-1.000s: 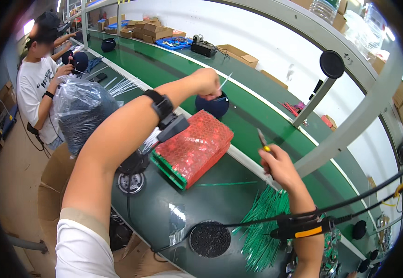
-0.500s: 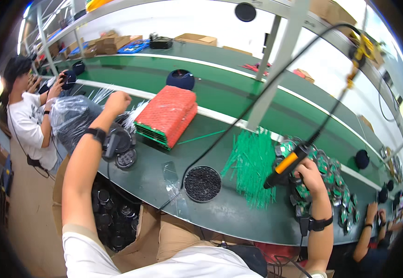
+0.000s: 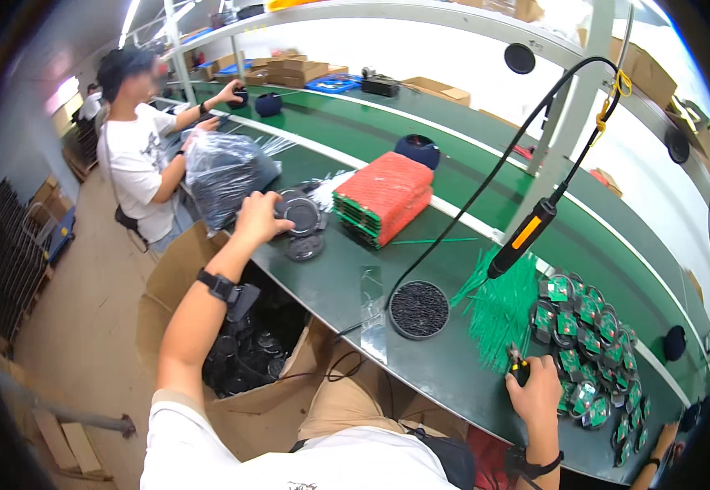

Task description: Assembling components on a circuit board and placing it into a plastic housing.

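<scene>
Both of your hands are working well apart along the dark green workbench point(image 3: 330, 282). Your left hand point(image 3: 258, 219) is sitting at the left rim of a black round housing point(image 3: 302, 214), its thumb and forefinger parted by the edge; one cannot tell from this view whether they are pinching it. A smaller black round piece point(image 3: 305, 247) is lying just on your side of that housing. Your right hand point(image 3: 537, 390) is gripping black-and-yellow cutting pliers point(image 3: 520, 371), fingers curled around the handles, and the metal tips are pointing away from you, near the lower end of the loose green cable ties point(image 3: 494, 314). Right of those, round circuit-board assemblies point(image 3: 587, 351) are lying in a crowded heap. Over the ties, a black power screwdriver point(image 3: 525, 238) with an orange stripe is hanging at a tilt from its cord. Between your hands, a round dish point(image 3: 392, 314) is holding small black pieces point(image 3: 420, 309), and a clear plastic bag point(image 3: 373, 318) is lying flat beside it. Farther back, red bubble wrap point(image 3: 383, 188) is covering stacked green circuit boards point(image 3: 355, 224). On your left, a co-worker point(image 3: 138, 159) is standing beyond a plastic-wrapped dark bundle point(image 3: 228, 175).
</scene>
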A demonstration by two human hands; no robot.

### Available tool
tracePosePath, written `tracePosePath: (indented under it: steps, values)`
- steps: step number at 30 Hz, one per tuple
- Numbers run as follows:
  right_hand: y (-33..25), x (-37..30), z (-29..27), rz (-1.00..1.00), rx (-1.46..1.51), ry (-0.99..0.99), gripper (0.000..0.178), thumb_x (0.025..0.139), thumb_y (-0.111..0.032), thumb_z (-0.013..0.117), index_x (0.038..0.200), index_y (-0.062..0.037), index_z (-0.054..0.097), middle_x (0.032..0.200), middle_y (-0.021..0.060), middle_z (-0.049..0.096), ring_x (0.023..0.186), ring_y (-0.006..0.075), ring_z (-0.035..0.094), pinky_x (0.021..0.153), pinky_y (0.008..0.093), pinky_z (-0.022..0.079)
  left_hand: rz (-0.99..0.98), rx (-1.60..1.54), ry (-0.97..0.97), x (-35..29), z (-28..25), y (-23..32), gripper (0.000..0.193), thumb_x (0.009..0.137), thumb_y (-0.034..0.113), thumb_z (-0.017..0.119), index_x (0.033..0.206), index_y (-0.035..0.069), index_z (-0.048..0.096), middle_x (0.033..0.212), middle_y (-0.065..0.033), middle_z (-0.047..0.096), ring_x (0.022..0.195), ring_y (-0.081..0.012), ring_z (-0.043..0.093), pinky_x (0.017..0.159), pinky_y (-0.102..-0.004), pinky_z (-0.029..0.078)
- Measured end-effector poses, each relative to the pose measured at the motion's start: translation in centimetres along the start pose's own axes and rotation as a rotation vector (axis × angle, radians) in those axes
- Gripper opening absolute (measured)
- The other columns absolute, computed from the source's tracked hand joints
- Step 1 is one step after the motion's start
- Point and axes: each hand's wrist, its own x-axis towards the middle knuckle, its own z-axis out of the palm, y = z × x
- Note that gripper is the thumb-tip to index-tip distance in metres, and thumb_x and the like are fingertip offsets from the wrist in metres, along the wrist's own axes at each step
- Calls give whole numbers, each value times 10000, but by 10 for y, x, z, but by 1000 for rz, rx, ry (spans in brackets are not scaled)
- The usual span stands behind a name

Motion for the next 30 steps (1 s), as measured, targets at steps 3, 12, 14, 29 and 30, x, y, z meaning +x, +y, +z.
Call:
tracePosePath:
  steps: [3,12,14,29,30]
  values:
    - [2,-14,5,-32,-46,98,436,738,-272,792,1065,-17,655,1052,139,560,1029,348,568,803,463,515,-20,-32,-1,-19,4,-1,782,635,394,902,1289,94,595,1192,-188,586,1127,-381,568,965,-446,489]
    - [-7,4,12,49,-119,194,439,773,-293,773,1093,-21,648,1058,141,569,1031,340,571,809,447,522,-170,-24,-18,6,32,20,667,639,309,919,1192,87,619,1218,-159,592,1144,-343,587,938,-446,515]
    - [-5,10,19,37,-116,203,438,771,-291,775,1090,-18,648,1047,140,573,1020,336,575,806,437,523,-159,-117,84,7,33,19,542,666,225,906,1093,58,617,1130,-152,646,1058,-345,631,883,-429,526]
    - [-3,-3,9,-179,92,490,251,820,-159,744,989,0,649,964,130,602,908,317,590,781,401,501,247,-834,419,-97,-42,72,174,769,-100,665,828,30,565,812,-45,643,735,-156,605,663,-292,496]
    - [-10,-7,2,-240,289,504,184,831,-106,731,955,1,647,892,121,613,842,302,605,761,382,501,341,-800,425,-128,-51,84,191,712,-115,680,779,31,577,831,-84,675,741,-197,629,689,-311,512]
